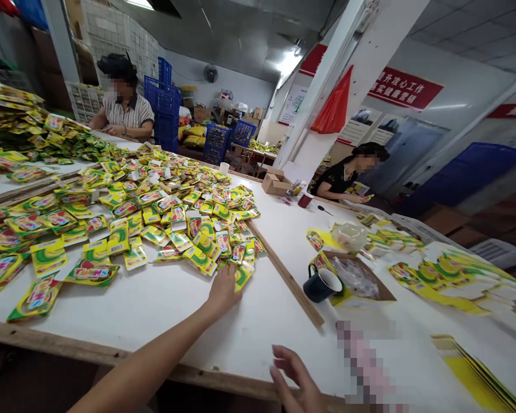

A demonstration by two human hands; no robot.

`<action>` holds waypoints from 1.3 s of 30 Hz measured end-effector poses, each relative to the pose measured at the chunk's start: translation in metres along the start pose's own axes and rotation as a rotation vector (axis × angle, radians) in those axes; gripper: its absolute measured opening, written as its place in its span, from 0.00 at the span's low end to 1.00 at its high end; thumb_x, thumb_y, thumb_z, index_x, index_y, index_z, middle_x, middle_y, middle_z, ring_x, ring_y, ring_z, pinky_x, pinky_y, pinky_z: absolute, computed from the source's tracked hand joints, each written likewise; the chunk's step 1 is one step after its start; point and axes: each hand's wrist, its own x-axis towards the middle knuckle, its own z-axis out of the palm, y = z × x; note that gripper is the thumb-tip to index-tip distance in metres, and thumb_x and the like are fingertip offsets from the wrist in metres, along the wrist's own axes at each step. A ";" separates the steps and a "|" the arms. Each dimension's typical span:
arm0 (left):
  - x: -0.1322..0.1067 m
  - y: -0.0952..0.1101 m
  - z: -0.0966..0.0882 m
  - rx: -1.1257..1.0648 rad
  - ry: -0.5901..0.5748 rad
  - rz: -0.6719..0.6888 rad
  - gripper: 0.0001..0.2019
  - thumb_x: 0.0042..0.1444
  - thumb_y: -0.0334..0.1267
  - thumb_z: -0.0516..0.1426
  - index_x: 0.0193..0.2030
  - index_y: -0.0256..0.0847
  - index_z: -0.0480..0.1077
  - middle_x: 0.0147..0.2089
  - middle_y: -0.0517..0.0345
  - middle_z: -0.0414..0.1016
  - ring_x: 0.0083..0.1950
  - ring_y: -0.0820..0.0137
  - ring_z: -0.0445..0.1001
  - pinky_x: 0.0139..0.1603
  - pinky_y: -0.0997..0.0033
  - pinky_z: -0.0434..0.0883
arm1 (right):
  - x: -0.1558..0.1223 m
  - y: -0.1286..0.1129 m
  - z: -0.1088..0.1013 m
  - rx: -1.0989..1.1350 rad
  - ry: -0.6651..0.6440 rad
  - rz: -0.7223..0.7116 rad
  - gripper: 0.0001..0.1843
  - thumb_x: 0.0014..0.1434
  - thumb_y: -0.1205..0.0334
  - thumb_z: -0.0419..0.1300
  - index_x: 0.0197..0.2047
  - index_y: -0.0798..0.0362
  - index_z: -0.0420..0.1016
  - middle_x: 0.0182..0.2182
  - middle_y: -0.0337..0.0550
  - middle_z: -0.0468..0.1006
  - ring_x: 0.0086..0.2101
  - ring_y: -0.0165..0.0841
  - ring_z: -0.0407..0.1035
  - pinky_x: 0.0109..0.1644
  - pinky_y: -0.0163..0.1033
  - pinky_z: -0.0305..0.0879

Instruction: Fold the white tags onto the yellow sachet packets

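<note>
Resting left hand (223, 291), fingers flat and unclosed, on 1 yellow packet (242, 276) at near edge of packet pile (163, 212) on white table (155, 304). Hovering right hand (296, 380) over table's front edge, fingers loosely spread, holding nothing.

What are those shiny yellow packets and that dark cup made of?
The small yellow-green packets by the left hand look like glossy plastic film: they glint and crinkle. The dark blue mug with white inside looks like glazed ceramic, perhaps enamel; its rim shines.
</note>
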 end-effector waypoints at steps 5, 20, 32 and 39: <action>-0.052 -0.010 -0.021 -0.191 -0.220 -0.123 0.11 0.55 0.39 0.49 0.44 0.40 0.58 0.33 0.55 0.74 0.31 0.66 0.75 0.34 0.67 0.71 | 0.022 -0.003 0.064 0.353 -0.010 0.158 0.29 0.48 0.43 0.65 0.49 0.50 0.69 0.47 0.51 0.77 0.44 0.43 0.74 0.46 0.44 0.71; -0.106 -0.021 -0.055 -0.369 -0.256 0.064 0.17 0.59 0.39 0.56 0.54 0.44 0.61 0.40 0.56 0.74 0.34 0.70 0.74 0.36 0.72 0.70 | 0.017 -0.032 0.097 0.361 -0.311 -0.087 0.18 0.59 0.58 0.60 0.52 0.50 0.68 0.40 0.44 0.79 0.36 0.36 0.76 0.41 0.39 0.71; -0.096 -0.013 -0.063 -0.327 -0.175 0.127 0.10 0.57 0.39 0.58 0.44 0.40 0.70 0.38 0.55 0.75 0.39 0.66 0.74 0.43 0.69 0.70 | 0.029 -0.043 0.107 0.335 -0.238 -0.130 0.13 0.60 0.54 0.58 0.43 0.52 0.74 0.36 0.44 0.79 0.37 0.37 0.74 0.42 0.37 0.70; -0.099 -0.005 -0.056 -0.189 -0.051 0.114 0.08 0.57 0.40 0.57 0.35 0.39 0.73 0.34 0.55 0.76 0.36 0.66 0.73 0.40 0.70 0.69 | 0.027 -0.052 0.098 0.250 -0.267 -0.172 0.12 0.60 0.54 0.58 0.33 0.53 0.77 0.31 0.43 0.79 0.34 0.35 0.72 0.39 0.36 0.68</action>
